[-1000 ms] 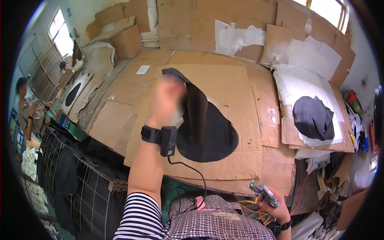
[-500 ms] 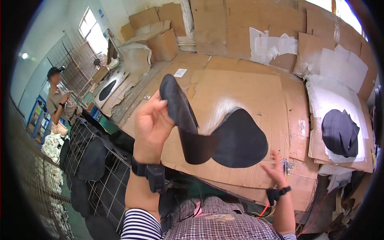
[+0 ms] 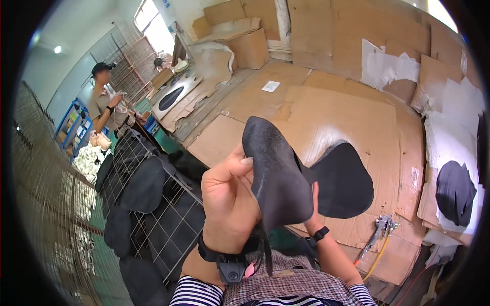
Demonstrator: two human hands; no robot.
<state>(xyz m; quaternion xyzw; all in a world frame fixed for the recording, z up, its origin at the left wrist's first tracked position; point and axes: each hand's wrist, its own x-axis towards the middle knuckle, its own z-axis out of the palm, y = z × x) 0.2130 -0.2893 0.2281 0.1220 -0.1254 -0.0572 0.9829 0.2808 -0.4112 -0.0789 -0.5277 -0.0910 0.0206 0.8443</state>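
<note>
My left hand [image 3: 229,186] is raised over the table's near side, thumb and fingers pinching the edge of a thin, flexible black pad [image 3: 278,178]. The pad is bent into a saddle-like curve, and its lower end hangs down. Close against the pad's right edge is my right hand [image 3: 313,219]; one straight finger shows there, while the pad hides the others. Beyond it lies a stack of rounded, teardrop-shaped black pads [image 3: 344,181], flat on the cardboard-covered table [image 3: 245,122].
A metal spray gun [image 3: 382,225] with hoses lies right of the stack. More black pads [image 3: 456,194] rest on white paper farther right. At left, a wire rack [image 3: 168,219] carries several black pads. A co-worker [image 3: 104,102] stands at the far left.
The black pad and my left hand have come nearer to me. My right hand has moved from beside the stack to the pad's right edge. The view has shifted left.
</note>
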